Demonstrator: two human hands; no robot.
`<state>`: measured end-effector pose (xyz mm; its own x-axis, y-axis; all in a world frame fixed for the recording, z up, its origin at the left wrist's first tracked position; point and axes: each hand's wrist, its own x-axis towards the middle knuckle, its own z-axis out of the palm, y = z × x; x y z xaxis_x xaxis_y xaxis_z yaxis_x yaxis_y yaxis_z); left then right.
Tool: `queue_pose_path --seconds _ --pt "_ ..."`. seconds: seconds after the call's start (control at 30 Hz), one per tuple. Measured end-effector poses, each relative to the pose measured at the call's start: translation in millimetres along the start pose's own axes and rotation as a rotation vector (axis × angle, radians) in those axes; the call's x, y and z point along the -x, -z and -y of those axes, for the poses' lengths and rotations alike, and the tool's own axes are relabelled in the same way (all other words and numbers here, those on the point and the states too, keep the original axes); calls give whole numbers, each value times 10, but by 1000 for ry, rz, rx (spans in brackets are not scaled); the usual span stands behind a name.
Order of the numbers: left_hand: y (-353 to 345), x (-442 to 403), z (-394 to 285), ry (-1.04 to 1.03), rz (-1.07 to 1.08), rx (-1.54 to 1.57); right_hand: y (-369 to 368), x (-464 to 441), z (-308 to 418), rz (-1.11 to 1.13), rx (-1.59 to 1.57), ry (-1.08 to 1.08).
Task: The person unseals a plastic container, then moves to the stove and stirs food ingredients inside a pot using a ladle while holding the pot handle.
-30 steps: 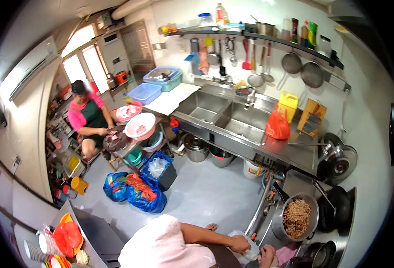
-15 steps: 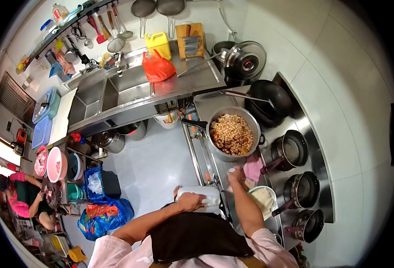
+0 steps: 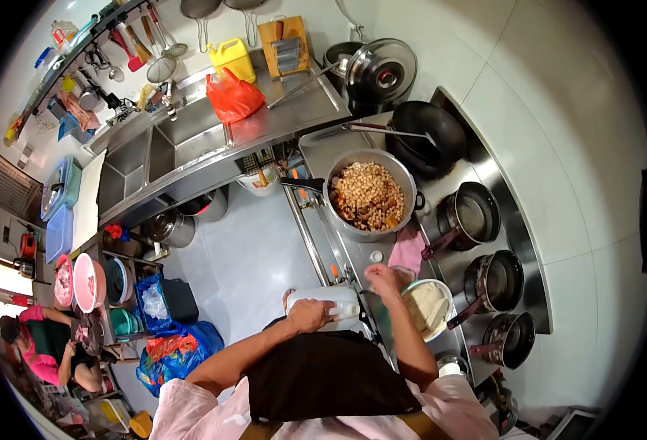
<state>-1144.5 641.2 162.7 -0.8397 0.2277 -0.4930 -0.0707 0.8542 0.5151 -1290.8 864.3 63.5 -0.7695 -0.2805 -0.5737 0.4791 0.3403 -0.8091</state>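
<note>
My left hand (image 3: 312, 315) grips the handle of a white plastic jug (image 3: 344, 296), held close in front of my dark apron. A small white cap (image 3: 376, 257) rests on the steel counter. Just below it is my right hand (image 3: 383, 280), bare of any object, its fingers loosely bent and apart from the cap. Beyond the cap stands a large pressure-cooker pot (image 3: 334, 216) filled with pale beans or nuts (image 3: 371, 187) over darker pieces. Beside my right wrist sits a white tub (image 3: 448, 293) with pale, flat contents.
A pink cloth (image 3: 409, 249) lies by the pot. Several dark saucepans (image 3: 501, 279) and a black wok (image 3: 429, 139) line the right side. A red bag (image 3: 234, 99) sits by the sink (image 3: 173, 150). Another person (image 3: 41, 348) works at far left, near blue bags (image 3: 180, 359).
The white cap has left my right hand and now rests on the counter. My right hand has drawn back from it. My left hand keeps its hold on the jug; the view has shifted slightly.
</note>
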Motion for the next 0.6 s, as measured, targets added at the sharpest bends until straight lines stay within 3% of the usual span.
queue_pose_path --seconds 0.03,0.13,0.6 --pt "-15 -3 10 -11 -8 6 -7 218 176 101 -22 -58" --pt "-41 -15 17 -33 -23 12 -52 599 95 219 76 197" --pt "-72 -22 18 -15 -26 -9 -179 1081 572 156 458 409"
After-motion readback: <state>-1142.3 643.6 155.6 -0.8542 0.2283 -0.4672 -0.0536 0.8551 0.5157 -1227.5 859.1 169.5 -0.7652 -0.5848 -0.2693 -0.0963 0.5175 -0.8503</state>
